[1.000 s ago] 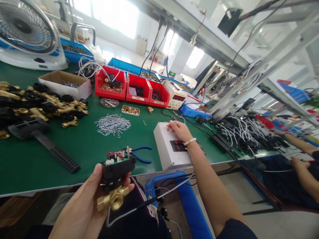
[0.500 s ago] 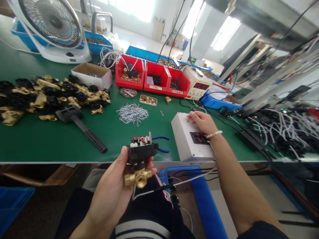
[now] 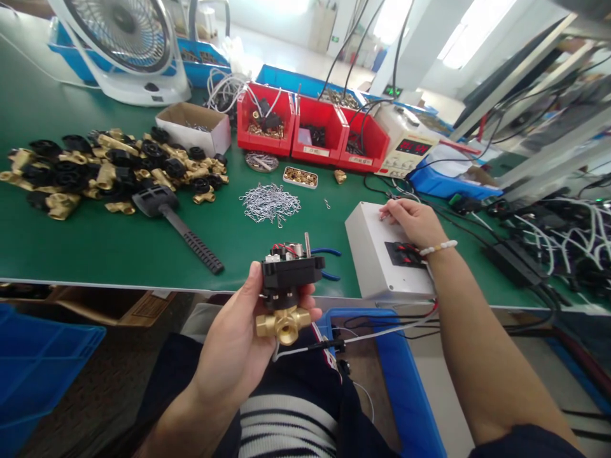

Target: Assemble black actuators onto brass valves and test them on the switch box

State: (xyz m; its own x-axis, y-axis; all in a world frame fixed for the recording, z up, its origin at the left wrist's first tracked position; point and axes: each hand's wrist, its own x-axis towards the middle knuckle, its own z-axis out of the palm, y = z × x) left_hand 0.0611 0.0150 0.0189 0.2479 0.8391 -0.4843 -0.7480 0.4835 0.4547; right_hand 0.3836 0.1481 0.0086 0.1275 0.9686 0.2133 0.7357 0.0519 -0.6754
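My left hand (image 3: pixel 238 340) is closed around a motorised valve (image 3: pixel 286 292), held upright just off the table's front edge. Its brass three-way body (image 3: pixel 286 324) points down; the black actuator housing on top is uncovered, showing red wires, small electronic parts and a metal shaft. A grey cable runs from it toward the right. My right hand (image 3: pixel 413 219) rests on the light grey control box (image 3: pixel 377 254), fingers pinched together near its far edge. Whatever small part they grip is mostly hidden. Beside my wrist, a black terminal panel (image 3: pixel 405 253) with red parts sits in the box.
Brass-and-black valve parts (image 3: pixel 109 168) are heaped at left, near a black mallet (image 3: pixel 179 222). Wire clips (image 3: pixel 270 203) lie mid-table, with blue-handled pliers (image 3: pixel 329 275) behind the valve. Red bins (image 3: pixel 317 149), a power supply (image 3: pixel 403 146) and a fan (image 3: pixel 128 51) stand behind.
The camera view has shifted, so the whole scene sits further right and slightly higher. Both hands keep their places: left around the valve, right on the box.
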